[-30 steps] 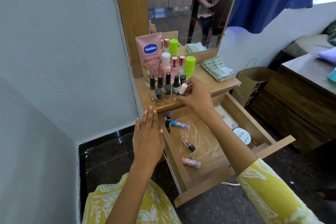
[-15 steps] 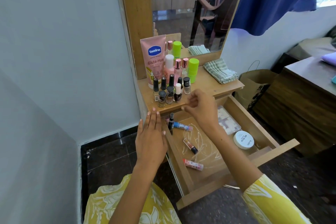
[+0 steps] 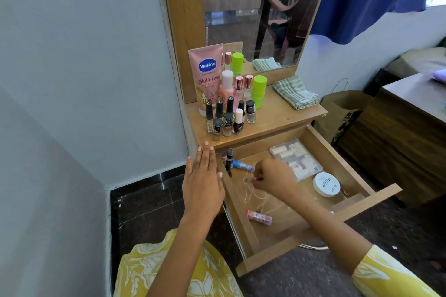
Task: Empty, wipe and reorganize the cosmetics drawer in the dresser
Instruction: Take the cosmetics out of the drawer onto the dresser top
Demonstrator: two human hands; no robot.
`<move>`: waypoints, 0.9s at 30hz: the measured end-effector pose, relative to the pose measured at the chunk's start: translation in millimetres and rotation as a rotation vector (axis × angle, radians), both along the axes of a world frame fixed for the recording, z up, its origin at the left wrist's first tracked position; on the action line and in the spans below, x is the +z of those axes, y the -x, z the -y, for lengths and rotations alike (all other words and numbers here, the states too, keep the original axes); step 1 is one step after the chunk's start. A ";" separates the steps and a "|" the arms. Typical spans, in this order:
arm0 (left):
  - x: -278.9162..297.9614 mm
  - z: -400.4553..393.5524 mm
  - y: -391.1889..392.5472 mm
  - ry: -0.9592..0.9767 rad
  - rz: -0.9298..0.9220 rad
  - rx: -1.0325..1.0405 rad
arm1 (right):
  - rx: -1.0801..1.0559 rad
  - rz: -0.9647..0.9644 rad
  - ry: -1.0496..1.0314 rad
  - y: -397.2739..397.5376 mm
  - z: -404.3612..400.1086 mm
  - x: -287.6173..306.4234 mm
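Note:
The dresser drawer is pulled out. Inside lie a blue tube, a pink-red tube, a white round jar, a clear box of small items and a dark upright bottle. My right hand is down in the drawer, fingers curled onto a small dark lipstick tube that it mostly hides. My left hand rests flat on the drawer's left edge, fingers straight. On the dresser top stand several nail polish bottles, a pink Vaseline tube and a green stick.
A folded green striped cloth lies on the dresser top at the right, below the mirror. A brown paper bag and a dark wooden table stand to the right. A grey wall closes the left side.
My right hand set a white-capped nail polish among the bottles on top, then dropped into the drawer onto the small dark tube. The left hand stayed in place.

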State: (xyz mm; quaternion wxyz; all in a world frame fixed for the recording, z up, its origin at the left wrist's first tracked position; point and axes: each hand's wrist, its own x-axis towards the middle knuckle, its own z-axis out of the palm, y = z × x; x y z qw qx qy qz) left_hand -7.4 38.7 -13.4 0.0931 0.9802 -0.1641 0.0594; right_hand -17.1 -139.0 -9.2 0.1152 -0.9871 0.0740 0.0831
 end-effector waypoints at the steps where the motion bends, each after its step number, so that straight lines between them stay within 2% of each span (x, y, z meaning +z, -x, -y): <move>1: -0.2 -0.2 0.0 0.005 0.002 -0.002 | -0.033 0.070 -0.148 -2.3 4.0 8.4; 4: -0.5 -0.9 0.5 0.009 0.009 -0.003 | -0.101 0.366 -0.419 -15.0 11.6 34.3; 8: 0.1 -0.8 0.0 0.001 0.014 -0.001 | -0.168 0.564 -0.488 -39.2 10.6 51.9; 15: -0.7 0.0 0.3 0.011 0.020 0.004 | -0.221 0.571 -0.536 -66.5 4.0 50.3; 27: -2.0 -0.3 0.2 0.035 0.024 -0.003 | -0.228 0.626 -0.606 -65.4 9.6 38.5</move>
